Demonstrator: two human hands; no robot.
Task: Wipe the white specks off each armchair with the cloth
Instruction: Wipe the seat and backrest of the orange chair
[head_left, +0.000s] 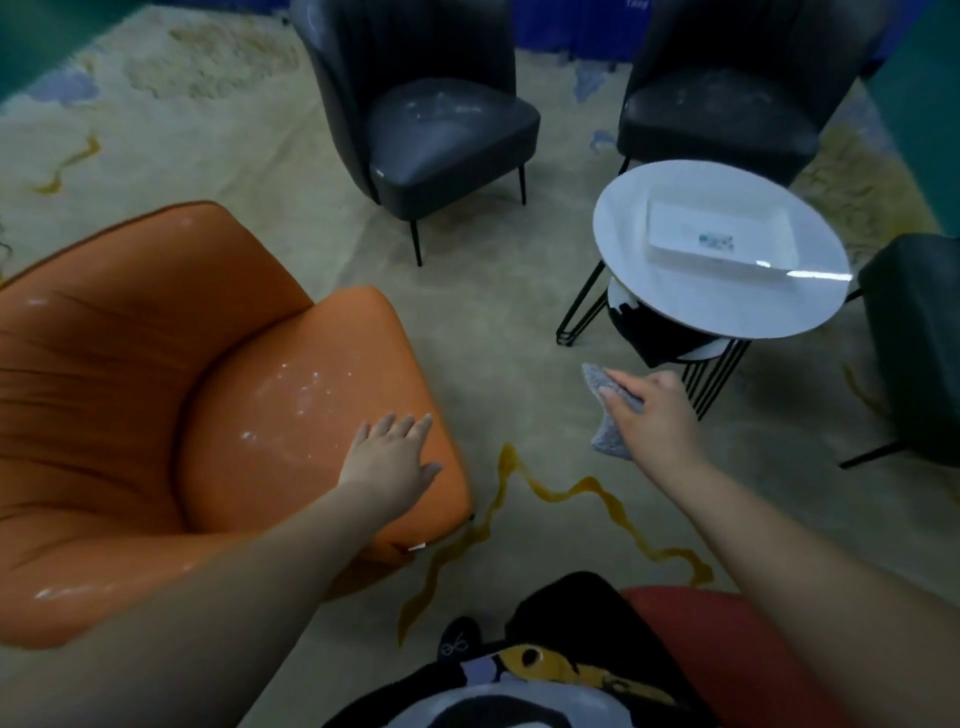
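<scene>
1. Nearest us, our left hand (392, 457) lies flat, fingers straight and holding nothing, on the front right corner of the orange armchair (156, 395). Its seat looks smooth and probably slippery, so we judge a steadying press useful.
2. White specks (298, 387) are scattered over the seat centre, just beyond that hand.
3. Our right hand (649, 415) hovers over the carpet (493, 332), well apart from the orange chair, fingers curled round a grey cloth (605, 410). The cloth hangs limp, so we judge it soft and light, best bunched in the palm.
4. Open carpet lies between cloth and chair, giving free room to swing left.
5. To the right, the round white desk (675, 301) has a rim and thin legs near our right hand.
6. Farthest, two dark armchairs (447, 130) (727, 114) show pale smears on their seats.
</scene>
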